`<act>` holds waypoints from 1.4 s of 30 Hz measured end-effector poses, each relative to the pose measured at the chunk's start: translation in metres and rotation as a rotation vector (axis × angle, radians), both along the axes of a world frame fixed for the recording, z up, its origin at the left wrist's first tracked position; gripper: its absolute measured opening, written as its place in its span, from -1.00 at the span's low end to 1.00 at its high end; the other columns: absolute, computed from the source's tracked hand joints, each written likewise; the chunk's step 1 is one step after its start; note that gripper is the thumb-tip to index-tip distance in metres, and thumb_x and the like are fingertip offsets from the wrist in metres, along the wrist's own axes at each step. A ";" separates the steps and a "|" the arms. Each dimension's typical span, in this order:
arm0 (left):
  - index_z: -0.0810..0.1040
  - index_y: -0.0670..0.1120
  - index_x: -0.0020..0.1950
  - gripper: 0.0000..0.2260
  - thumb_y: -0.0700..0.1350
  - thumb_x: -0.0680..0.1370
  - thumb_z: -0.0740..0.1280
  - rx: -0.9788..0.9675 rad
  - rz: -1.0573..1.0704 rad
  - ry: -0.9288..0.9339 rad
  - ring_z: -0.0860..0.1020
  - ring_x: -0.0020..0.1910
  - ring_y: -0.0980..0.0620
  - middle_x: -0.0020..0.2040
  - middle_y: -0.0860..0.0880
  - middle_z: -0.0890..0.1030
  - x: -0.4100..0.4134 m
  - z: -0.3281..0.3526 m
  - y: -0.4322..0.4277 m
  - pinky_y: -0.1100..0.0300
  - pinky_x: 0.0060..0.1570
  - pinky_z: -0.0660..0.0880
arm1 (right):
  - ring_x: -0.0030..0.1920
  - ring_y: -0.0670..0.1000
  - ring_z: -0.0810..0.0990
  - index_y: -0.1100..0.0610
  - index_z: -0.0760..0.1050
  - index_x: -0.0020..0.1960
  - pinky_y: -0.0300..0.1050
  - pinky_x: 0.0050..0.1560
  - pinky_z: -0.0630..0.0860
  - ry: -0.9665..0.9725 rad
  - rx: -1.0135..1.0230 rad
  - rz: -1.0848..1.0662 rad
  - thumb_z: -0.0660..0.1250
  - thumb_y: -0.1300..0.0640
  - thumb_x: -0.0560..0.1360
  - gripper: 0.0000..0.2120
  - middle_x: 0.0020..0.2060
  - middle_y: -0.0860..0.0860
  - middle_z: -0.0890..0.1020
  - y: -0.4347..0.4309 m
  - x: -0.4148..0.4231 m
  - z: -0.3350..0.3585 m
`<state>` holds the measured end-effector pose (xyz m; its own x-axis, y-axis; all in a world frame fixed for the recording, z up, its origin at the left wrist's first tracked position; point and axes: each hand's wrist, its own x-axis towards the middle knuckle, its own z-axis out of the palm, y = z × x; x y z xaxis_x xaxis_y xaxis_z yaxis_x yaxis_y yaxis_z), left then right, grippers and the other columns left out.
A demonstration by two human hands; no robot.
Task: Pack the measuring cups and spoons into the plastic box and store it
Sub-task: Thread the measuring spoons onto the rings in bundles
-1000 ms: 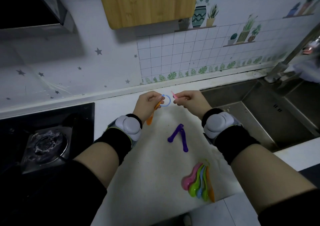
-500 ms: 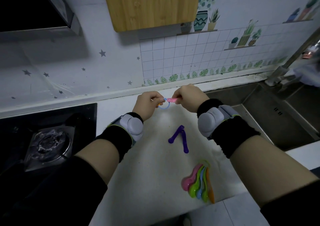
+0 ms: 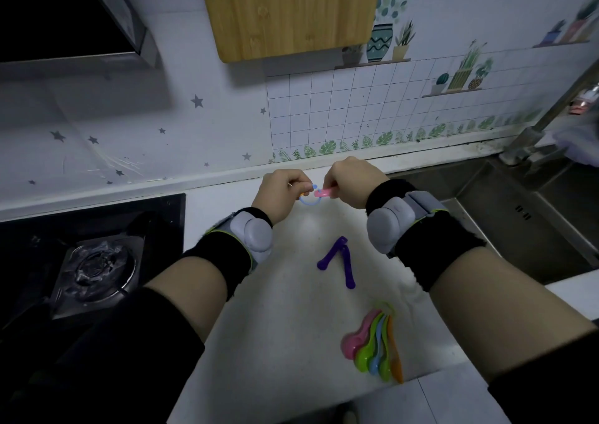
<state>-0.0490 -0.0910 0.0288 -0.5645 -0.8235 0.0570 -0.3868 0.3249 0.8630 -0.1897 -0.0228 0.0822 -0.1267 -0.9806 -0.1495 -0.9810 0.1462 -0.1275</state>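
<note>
Pink spoon [image 3: 324, 192], pinched by right hand [image 3: 351, 182], points left toward blue ring [image 3: 306, 202].

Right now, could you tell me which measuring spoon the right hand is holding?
The pink spoon, pinched by the right hand at the blue ring that the left hand holds; the purple pair and the fanned coloured set lie on the counter.

— What does the left hand [image 3: 280, 193] pinch along with the blue ring [image 3: 308, 202]?
— Its fingers cover it; only an orange sliver [image 3: 301, 194] shows. The right hand [image 3: 350, 182] hides all but the end of the pink handle [image 3: 324, 192].
— Is the handle threaded on the ring?
— Too small to tell. The faucet [image 3: 547, 122] is blurred and cut by the right edge, the wooden board [image 3: 291, 11] by the top.
</note>
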 end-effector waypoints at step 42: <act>0.40 -0.12 -0.15 -0.79 -0.21 0.65 0.08 0.420 0.195 0.420 0.55 -0.27 0.04 -0.04 -0.21 0.56 -0.025 0.000 0.020 0.22 -0.20 0.52 | -0.21 0.09 0.56 0.11 0.48 -0.36 -0.09 -0.11 0.63 -0.998 -0.207 -0.436 0.40 0.37 0.40 -0.75 -0.37 0.11 0.55 0.009 0.011 -0.047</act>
<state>-0.0738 -0.0713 0.0286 -0.4010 -0.9095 -0.1098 -0.0046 -0.1179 0.9930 -0.1792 -0.0142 0.0353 -0.3811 -0.8991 -0.2154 -0.2941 0.3388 -0.8937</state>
